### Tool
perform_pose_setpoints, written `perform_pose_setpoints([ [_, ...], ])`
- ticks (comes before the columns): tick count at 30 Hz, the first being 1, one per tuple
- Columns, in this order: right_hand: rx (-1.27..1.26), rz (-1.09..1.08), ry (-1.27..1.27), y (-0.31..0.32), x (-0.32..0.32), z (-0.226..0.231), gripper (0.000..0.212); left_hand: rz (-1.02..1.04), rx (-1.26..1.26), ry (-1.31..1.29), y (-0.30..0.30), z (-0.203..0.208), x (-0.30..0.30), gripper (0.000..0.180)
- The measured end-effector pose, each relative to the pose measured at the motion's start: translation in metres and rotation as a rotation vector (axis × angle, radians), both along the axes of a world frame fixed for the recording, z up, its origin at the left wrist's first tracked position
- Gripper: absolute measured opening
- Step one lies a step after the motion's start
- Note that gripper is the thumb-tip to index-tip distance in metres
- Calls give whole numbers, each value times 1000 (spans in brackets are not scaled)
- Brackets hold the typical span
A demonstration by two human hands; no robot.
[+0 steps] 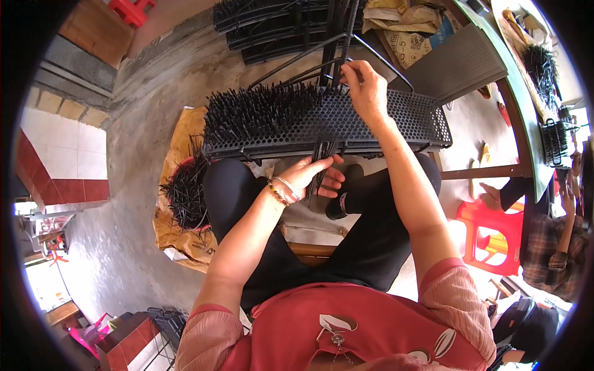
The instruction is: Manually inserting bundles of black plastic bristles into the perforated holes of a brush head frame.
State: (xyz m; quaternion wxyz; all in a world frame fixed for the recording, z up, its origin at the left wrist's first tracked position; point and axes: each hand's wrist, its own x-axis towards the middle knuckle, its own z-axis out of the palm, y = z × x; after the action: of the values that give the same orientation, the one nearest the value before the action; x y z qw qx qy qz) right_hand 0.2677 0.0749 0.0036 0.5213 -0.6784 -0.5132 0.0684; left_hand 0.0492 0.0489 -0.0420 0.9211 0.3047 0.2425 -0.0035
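Observation:
A long black perforated rack (405, 116) lies across in front of my knees. Thin black sticks (257, 114) stand upright in its holes, packed over the left half; the right part shows bare holes. My left hand (302, 175) is closed around a bundle of the same black sticks (320, 166), just below the rack's near edge. My right hand (369, 93) is over the far side of the rack, right of the packed sticks. Its thumb and fingertips are pinched together; what they hold is too small to make out.
Left of my knee, a red basin (205, 227) heaped with loose black sticks (185, 191) stands on a yellow sack (162, 224). Behind the rack are a black metal frame (346, 37) and stacked filled racks (272, 28). A green-edged table (504, 62) and red stool (495, 238) stand right, near another person (557, 247).

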Motion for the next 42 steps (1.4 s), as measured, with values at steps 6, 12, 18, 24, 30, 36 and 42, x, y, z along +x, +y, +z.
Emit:
perform_pose_setpoints([
  [6, -32, 3, -16, -2, 4, -4, 16, 0, 103, 107, 0, 8, 2, 32],
  [12, 52, 98, -254, 2, -3, 1, 14, 46, 99, 65, 0, -1, 2, 24],
  [18, 32, 105, -407, 10, -9, 4, 15, 98, 94, 74, -5, 5, 3, 25],
  [24, 57, 77, -376, 13, -11, 2, 16, 95, 126, 48, -5, 8, 3, 25],
  [30, -6, 47, -93, 8, -12, 3, 18, 92, 124, 38, -3, 5, 1, 25],
  [36, 30, 116, -219, 8, -6, -1, 16, 93, 128, 44, -4, 7, 2, 26],
  [42, 4, 117, -256, 7, -7, 3, 15, 93, 157, 78, -4, 8, 1, 26],
])
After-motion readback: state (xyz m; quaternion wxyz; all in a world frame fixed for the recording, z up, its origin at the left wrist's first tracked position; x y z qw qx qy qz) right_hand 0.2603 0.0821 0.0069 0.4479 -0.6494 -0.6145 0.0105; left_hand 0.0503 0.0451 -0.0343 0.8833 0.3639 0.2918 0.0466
